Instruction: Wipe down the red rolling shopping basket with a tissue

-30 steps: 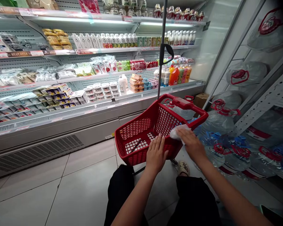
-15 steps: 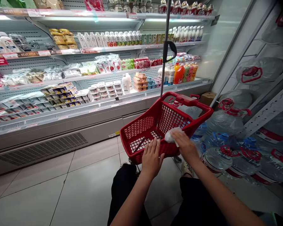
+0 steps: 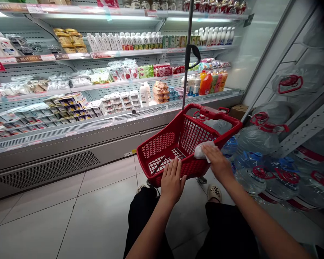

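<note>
A red plastic shopping cart basket [image 3: 162, 140] with lattice walls stands on small casters between my feet. My left hand [image 3: 172, 180] lies flat with fingers stretched out against its near rim, holding nothing. On the same near rim, farther right, my right hand [image 3: 217, 162] presses a white cloth [image 3: 202, 150]; whether it is fabric or tissue I cannot tell. A thin dark rod lies on the basket's floor. The cart's red handle [image 3: 214, 113] rises at the far right, beside a tall grey pole [image 3: 187, 82] with a black hook-shaped grip.
An open refrigerated shelf unit [image 3: 118, 129] with milk bottles, yogurt cups and juice runs behind the cart. Large water bottles [image 3: 270, 180] with red handles crowd the right side, near a white perforated rack [image 3: 307, 118]. Grey floor tiles [image 3: 97, 216] extend at left.
My right hand has slid the white cloth a little to the right along the rim, toward the handle end. My left hand stays at nearly the same spot.
</note>
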Demonstrator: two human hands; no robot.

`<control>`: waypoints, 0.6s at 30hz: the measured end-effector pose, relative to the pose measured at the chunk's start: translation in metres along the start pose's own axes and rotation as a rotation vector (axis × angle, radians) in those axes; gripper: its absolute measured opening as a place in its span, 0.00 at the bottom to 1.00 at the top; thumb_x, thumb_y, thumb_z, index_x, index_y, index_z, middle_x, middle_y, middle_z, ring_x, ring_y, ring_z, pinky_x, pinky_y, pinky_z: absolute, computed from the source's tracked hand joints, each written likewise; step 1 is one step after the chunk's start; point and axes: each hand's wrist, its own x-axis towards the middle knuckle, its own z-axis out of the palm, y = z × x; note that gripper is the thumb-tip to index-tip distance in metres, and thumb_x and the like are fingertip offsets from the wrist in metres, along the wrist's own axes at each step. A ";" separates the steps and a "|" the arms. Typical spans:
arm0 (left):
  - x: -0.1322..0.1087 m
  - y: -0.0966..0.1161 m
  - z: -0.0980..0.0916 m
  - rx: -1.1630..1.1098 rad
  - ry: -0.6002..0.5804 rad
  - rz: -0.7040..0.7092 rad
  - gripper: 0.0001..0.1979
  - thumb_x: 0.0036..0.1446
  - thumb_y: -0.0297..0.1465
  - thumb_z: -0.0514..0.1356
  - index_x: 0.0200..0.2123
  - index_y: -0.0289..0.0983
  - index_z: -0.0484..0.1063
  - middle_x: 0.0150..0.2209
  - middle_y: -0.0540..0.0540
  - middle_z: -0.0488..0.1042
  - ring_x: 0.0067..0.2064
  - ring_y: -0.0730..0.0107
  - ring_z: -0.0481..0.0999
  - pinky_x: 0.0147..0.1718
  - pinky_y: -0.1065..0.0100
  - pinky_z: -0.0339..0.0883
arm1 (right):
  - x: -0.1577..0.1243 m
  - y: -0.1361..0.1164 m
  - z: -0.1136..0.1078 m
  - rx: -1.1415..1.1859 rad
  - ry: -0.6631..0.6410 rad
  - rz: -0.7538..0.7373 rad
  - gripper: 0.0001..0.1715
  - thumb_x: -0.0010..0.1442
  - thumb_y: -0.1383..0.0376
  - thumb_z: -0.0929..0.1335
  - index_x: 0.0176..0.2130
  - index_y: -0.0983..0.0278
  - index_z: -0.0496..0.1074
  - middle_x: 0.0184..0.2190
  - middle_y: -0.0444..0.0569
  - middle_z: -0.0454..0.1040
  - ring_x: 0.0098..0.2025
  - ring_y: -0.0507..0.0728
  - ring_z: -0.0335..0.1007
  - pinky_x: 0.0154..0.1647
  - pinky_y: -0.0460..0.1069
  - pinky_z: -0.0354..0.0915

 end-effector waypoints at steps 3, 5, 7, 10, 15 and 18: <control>0.004 0.002 0.002 -0.006 -0.002 0.006 0.32 0.74 0.40 0.51 0.75 0.35 0.49 0.75 0.42 0.54 0.74 0.57 0.55 0.71 0.53 0.54 | -0.006 -0.040 0.023 0.038 -0.045 -0.088 0.43 0.65 0.77 0.56 0.75 0.59 0.51 0.69 0.50 0.65 0.71 0.57 0.60 0.74 0.59 0.56; 0.005 -0.003 0.000 -0.021 -0.008 0.031 0.31 0.74 0.40 0.51 0.74 0.36 0.50 0.74 0.43 0.54 0.74 0.59 0.56 0.71 0.54 0.54 | -0.008 -0.050 0.029 0.069 -0.082 -0.154 0.44 0.65 0.77 0.56 0.76 0.57 0.48 0.70 0.48 0.63 0.71 0.56 0.59 0.73 0.59 0.57; 0.004 -0.012 -0.005 -0.039 -0.020 0.058 0.31 0.74 0.39 0.51 0.74 0.35 0.51 0.74 0.43 0.54 0.73 0.60 0.57 0.71 0.55 0.55 | -0.006 -0.041 0.027 0.086 -0.121 -0.197 0.45 0.65 0.78 0.55 0.76 0.55 0.45 0.71 0.47 0.61 0.72 0.56 0.59 0.74 0.60 0.56; -0.002 -0.025 -0.011 -0.047 -0.031 0.063 0.31 0.74 0.39 0.52 0.74 0.35 0.51 0.74 0.42 0.55 0.73 0.60 0.59 0.70 0.55 0.57 | 0.001 -0.009 0.017 0.071 -0.120 -0.168 0.46 0.65 0.78 0.55 0.76 0.54 0.45 0.72 0.46 0.60 0.72 0.56 0.58 0.74 0.61 0.55; -0.009 -0.026 -0.008 -0.036 -0.005 0.021 0.33 0.73 0.38 0.52 0.75 0.36 0.46 0.74 0.39 0.55 0.72 0.55 0.60 0.69 0.50 0.59 | 0.009 -0.002 0.022 0.061 -0.043 -0.038 0.44 0.64 0.78 0.55 0.75 0.58 0.50 0.71 0.50 0.62 0.71 0.60 0.59 0.75 0.62 0.53; -0.008 -0.019 -0.004 -0.030 0.019 -0.011 0.36 0.73 0.39 0.53 0.76 0.35 0.43 0.74 0.37 0.54 0.73 0.53 0.59 0.69 0.48 0.58 | 0.005 -0.042 0.038 0.079 -0.052 -0.073 0.44 0.64 0.78 0.56 0.75 0.58 0.50 0.70 0.49 0.64 0.70 0.58 0.61 0.74 0.60 0.55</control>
